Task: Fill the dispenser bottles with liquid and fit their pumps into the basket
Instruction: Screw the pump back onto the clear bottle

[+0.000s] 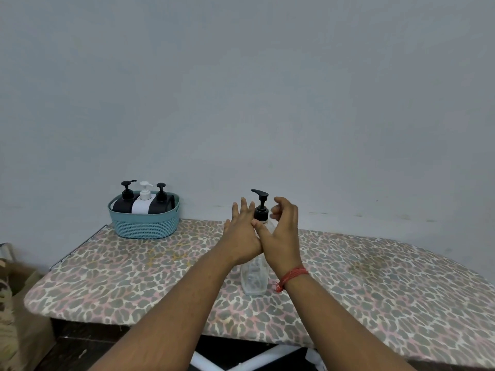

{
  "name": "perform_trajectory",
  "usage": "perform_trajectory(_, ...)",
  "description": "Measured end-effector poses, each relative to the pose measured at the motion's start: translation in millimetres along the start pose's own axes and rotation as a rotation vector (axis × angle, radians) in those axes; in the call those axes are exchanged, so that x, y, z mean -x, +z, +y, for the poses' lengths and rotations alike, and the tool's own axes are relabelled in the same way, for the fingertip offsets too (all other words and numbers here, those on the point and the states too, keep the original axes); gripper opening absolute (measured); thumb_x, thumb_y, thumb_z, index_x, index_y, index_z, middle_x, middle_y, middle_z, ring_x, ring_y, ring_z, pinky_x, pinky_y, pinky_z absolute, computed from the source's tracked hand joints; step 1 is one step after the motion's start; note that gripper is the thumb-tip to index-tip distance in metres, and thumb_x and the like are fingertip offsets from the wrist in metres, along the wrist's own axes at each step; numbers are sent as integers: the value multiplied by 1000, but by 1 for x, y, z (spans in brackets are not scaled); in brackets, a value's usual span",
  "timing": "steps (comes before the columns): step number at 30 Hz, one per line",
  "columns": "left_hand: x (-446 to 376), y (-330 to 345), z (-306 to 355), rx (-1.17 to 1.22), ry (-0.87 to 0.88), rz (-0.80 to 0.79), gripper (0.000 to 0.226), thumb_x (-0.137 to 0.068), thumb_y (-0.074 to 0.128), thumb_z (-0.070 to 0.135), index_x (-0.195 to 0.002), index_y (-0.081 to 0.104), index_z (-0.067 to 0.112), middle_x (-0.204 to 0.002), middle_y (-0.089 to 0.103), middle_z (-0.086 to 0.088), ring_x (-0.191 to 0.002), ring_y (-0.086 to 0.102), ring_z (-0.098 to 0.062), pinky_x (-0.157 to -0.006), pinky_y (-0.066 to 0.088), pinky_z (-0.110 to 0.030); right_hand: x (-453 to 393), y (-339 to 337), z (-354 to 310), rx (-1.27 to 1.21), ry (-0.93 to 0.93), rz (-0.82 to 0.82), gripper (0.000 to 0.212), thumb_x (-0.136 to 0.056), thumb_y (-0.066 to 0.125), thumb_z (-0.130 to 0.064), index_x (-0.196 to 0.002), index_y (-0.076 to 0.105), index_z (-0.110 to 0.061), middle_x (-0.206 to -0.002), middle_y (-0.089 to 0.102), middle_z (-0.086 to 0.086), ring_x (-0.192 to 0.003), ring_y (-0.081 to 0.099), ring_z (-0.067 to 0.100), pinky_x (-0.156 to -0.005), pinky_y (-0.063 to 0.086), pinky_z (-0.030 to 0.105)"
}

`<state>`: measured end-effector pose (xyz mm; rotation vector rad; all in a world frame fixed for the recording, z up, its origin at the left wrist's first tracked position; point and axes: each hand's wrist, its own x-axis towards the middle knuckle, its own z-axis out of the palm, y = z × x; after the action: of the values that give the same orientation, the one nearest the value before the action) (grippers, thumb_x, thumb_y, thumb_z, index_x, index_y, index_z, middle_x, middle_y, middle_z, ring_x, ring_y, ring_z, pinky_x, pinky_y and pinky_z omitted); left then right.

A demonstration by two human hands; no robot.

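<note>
A clear dispenser bottle (254,277) with a black pump (261,207) stands upright in the middle of the leopard-print ironing board (134,277). My left hand (241,234) is at the bottle's left side, fingers straight and pointing up beside the pump collar. My right hand (282,231) curves round the right side; its thumb lies across the bottle's shoulder below the collar. Its fingers are loosely curled, with a small gap to the pump. At the board's back left, a teal basket (144,226) holds two black bottles and a white bottle (142,203), all three with pumps on.
The board stands against a plain grey wall. Its wire iron rest (77,247) sticks out at the left end. A brown patterned bag or cushion (10,303) sits on the floor to the left. White board legs (241,360) show below the front edge.
</note>
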<state>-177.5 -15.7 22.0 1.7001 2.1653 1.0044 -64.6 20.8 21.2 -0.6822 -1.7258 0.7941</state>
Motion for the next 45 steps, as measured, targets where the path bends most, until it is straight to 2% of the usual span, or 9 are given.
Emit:
perform_trajectory(3,1,0,0,33,19,13,96,-82,60,39,-160,5,32,-168,-14,3,-151,-24,-17,-123,1,-56,-6,-4,-4,-90,83,-157,50,-97,63,-22,-142,44,-30,-130,52,-19,-119,49,-8,-96,39,9)
perform_trajectory(6,2,1,1,76,38,27,102,-74,62,59,-158,7,40,-169,-8,3,-151,-22,-17,-123,4,-57,-15,-8,-6,-163,127,-197,25,-100,58,-19,-122,65,-31,-117,69,-13,-109,64,0,-100,49,27)
perform_trajectory(11,-1,3,0,46,12,2,114,-75,71,55,-161,3,24,-168,-12,6,-150,-25,-13,-124,6,-54,-23,-6,-9,-84,162,-98,30,-81,81,-24,-93,54,-29,-90,60,-5,-79,57,6,-72,47,20)
perform_trajectory(13,-1,2,-1,43,2,0,115,-77,73,51,-161,0,22,-168,-13,6,-150,-25,-13,-124,6,-53,-25,-3,-11,-43,159,-113,35,-80,83,-23,-94,51,-27,-87,52,-1,-75,50,11,-70,45,23)
perform_trajectory(18,1,3,0,110,50,29,100,-70,68,58,-154,16,44,-169,-3,6,-151,-23,-14,-123,6,-57,-24,-10,-9,-74,139,-282,22,-99,61,-23,-121,61,-23,-122,61,-7,-115,58,9,-85,40,11)
perform_trajectory(27,0,-1,-6,54,23,-4,113,-72,72,57,-161,8,29,-169,-7,8,-149,-26,-14,-124,6,-55,-30,-6,-18,34,170,-248,22,-87,76,-23,-102,61,-19,-98,67,-6,-87,60,0,-68,39,9)
perform_trajectory(35,1,2,-3,81,80,1,101,-67,64,65,-156,22,40,-169,4,4,-151,-23,-14,-124,0,-54,-26,-15,-18,132,99,-307,23,-95,66,-21,-117,63,-18,-110,64,-6,-100,59,8,-76,37,5)
perform_trajectory(40,-1,3,-5,100,46,-2,101,-72,72,54,-157,20,37,-169,2,9,-149,-25,-13,-124,0,-54,-30,-10,-21,171,106,-243,20,-90,72,-19,-106,61,-19,-106,66,-3,-95,60,10,-73,36,8)
perform_trajectory(45,-3,-1,-4,-90,103,-45,76,-85,59,44,-154,32,29,-165,25,3,-154,-13,-16,-124,-4,-53,-26,7,-23,129,148,-168,17,-91,70,-17,-102,57,-19,-105,63,-2,-96,60,15,-74,42,16)
